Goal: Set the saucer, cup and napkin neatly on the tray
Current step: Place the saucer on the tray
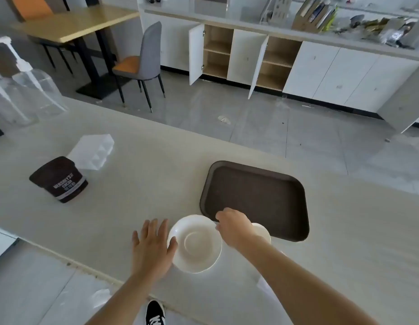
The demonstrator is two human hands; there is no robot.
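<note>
1. Saucer [196,243] sits on the counter [142,165], near edge, just left of the tray's near-left corner. Not on the tray.
2. My left hand [152,246] is open and flat, fingers spread, palm down on the counter just left of the saucer. Thumb touches the saucer's left rim.
3. My right hand [234,227] is curled over the saucer's far-right rim, fingers bent down at the edge. Looks like a pinch on the rim, but I can't tell for sure whether it's actually gripping.
4. Cup [262,232]: only a white curved bit shows just right of my right hand, mostly hidden behind hand and wrist. It overlaps the tray's near edge; on it or in front of it, can't tell.
5. Tray [255,198] is dark brown, far-right of the saucer, its flat surface bare.
6. Napkin: can't pick it out for certain.
7. Dark cocoa tub [59,180] stands well left, with a white plastic box [92,151] just beyond it.
</note>
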